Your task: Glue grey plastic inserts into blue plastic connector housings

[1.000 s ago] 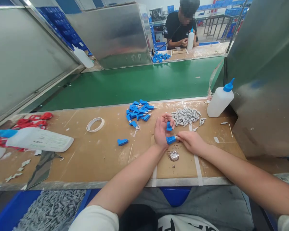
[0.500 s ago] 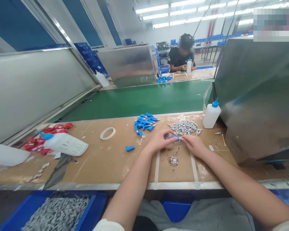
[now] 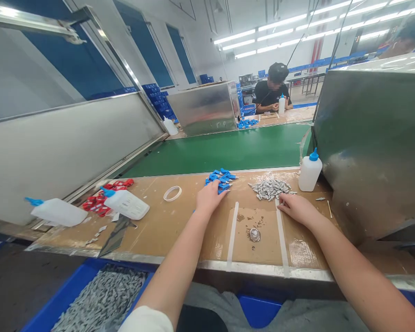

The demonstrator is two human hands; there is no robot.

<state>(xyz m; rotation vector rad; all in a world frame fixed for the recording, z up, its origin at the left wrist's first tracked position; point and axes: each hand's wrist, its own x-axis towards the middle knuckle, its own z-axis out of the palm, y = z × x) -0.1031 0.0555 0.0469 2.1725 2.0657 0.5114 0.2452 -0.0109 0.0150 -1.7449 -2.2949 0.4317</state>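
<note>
My left hand [image 3: 209, 199] is at the near edge of a heap of small blue plastic parts [image 3: 221, 176]. Its thumb stands apart from the fingers, and the fingertips are partly hidden among the parts. My right hand [image 3: 297, 208] is just right of a pile of small grey pieces [image 3: 270, 188]. Thumb and fingers are drawn together there in a pinch; whatever is between them is too small to make out. Between two white tape strips, nearer to me, sits a small round metal-looking cup [image 3: 254, 234] with wet spots around it.
A white bottle with a blue cap [image 3: 310, 173] stands right, beside a metal box [image 3: 370, 147]. At left lie bottles [image 3: 127, 204], red parts [image 3: 97, 204] and a tape roll [image 3: 172, 193]. A green belt [image 3: 221, 150] runs behind; a person [image 3: 271, 94] sits beyond it.
My hands have parted from the blue part they held together. The left hand moved left to the blue heap, the right hand moved right beside the grey pile. The view has shifted.
</note>
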